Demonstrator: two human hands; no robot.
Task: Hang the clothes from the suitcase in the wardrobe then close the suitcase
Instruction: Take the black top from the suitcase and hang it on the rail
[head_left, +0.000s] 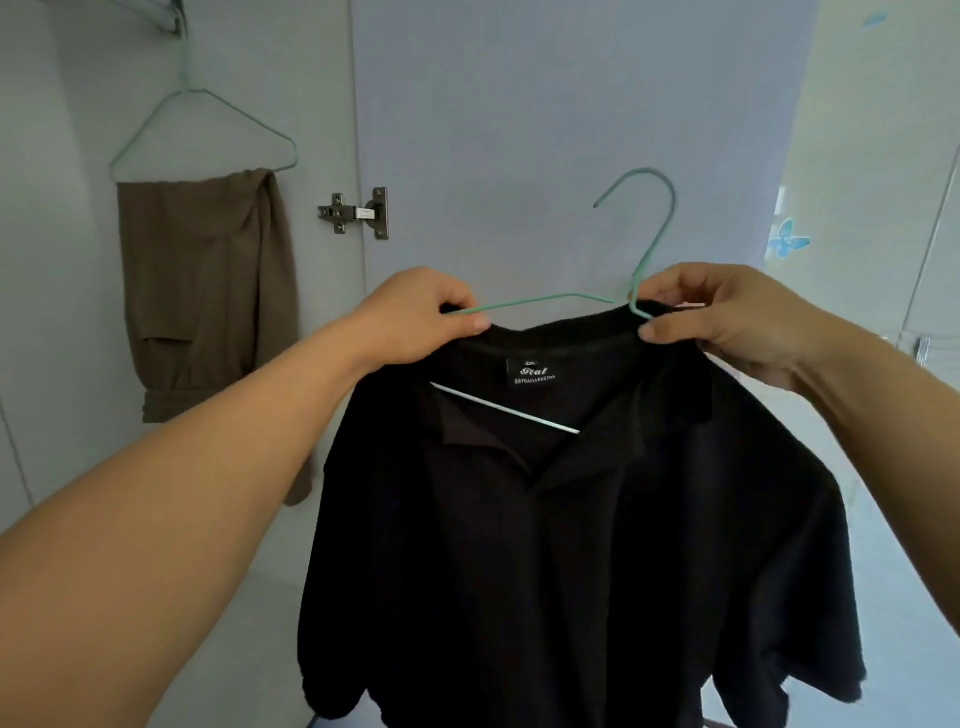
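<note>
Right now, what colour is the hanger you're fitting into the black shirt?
Mint green hanger, shown best in the head view against the pale wardrobe door.

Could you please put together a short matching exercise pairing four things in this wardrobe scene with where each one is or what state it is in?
Things:
1. black shirt
2. brown trousers
3. metal hinge
4. butterfly sticker

Places or states:
A. fixed at the edge of the wardrobe door
B. stuck on the wall at the right
C. folded over a green hanger hanging in the wardrobe
D. held up by both hands on a green hanger

Pairs: 1-D, 2-C, 3-A, 4-B
</note>
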